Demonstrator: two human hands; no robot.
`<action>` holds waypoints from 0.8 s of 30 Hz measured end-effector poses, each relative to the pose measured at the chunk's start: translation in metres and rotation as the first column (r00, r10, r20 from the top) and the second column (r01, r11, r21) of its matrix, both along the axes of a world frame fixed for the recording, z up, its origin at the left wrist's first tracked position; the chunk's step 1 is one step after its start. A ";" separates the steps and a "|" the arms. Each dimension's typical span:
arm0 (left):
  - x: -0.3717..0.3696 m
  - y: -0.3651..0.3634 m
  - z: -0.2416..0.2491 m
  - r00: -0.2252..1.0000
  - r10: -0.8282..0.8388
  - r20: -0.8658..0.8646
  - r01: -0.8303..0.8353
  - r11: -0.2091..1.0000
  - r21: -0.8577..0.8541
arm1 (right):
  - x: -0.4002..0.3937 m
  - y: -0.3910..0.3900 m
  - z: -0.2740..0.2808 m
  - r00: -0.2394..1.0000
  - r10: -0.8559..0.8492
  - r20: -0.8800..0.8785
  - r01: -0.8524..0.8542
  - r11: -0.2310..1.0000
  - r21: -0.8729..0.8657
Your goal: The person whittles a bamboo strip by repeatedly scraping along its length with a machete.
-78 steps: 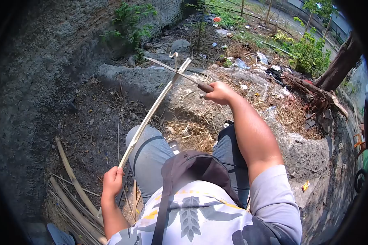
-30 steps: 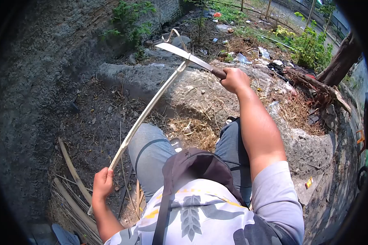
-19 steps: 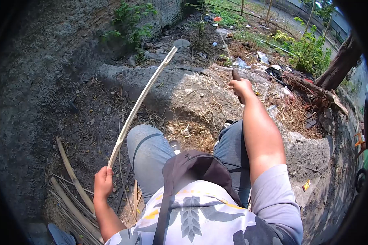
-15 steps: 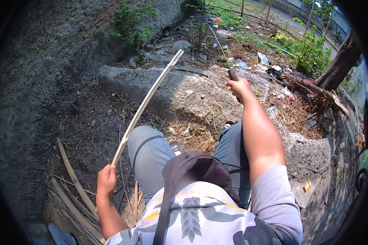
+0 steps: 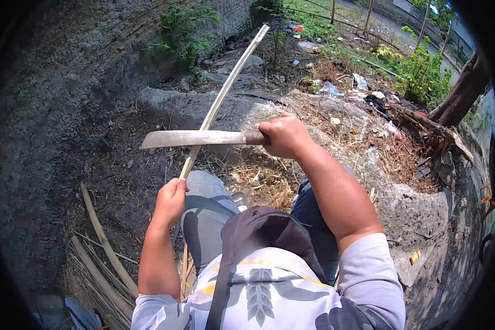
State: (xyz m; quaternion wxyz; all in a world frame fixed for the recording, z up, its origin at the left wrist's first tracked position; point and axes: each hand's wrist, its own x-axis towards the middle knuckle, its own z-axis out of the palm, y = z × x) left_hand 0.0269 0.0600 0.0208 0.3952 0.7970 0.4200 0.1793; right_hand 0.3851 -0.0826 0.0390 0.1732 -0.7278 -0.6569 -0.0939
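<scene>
- The left hand (image 5: 170, 201), left of centre, is pinching the lower end of a pale, slightly bowed strip (image 5: 225, 91) between thumb and fingers; the strip is slanting up to the top middle of the frame.
- The right hand (image 5: 286, 137), near centre, is closing its grip firmly around the dark handle of a long, broad knife (image 5: 192, 138).
- The blade is pointing left and crossing in front of the strip, a little above the left hand. Whether metal is touching wood, I cannot tell.
- What could go wrong: the blade could be sliding down the strip into the left thumb, if the angle is turning shallow or the wood is giving suddenly.
- A weak pinch could be letting the strip twist, and its raw edges could be scraping the palm.
- The jeans leg (image 5: 203, 212) is lying close below the left hand, so a low swing could be catching the knee.
- A dark bag (image 5: 267, 231) is resting against the body, crowding any pull towards the chest.
- Beyond the knees, a rough stone ledge (image 5: 165, 102) is standing in the way of a low forward stroke.
- Curved lengths of wood (image 5: 109, 247) are lying at lower left, beside the left arm.
</scene>
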 end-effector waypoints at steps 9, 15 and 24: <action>0.035 -0.013 0.001 0.998 -0.051 0.043 0.052 0.998 -0.033 | 0.014 0.011 -0.011 0.999 0.010 0.048 -0.011 1.000 0.020; 0.038 -0.015 0.015 0.997 -0.057 0.045 0.062 0.990 -0.123 | 0.018 0.009 -0.009 0.995 0.003 0.096 -0.011 0.996 0.088; 0.035 -0.016 0.009 0.996 -0.046 0.076 0.064 0.965 -0.255 | 0.023 0.010 -0.010 0.992 0.011 0.127 -0.018 0.998 0.056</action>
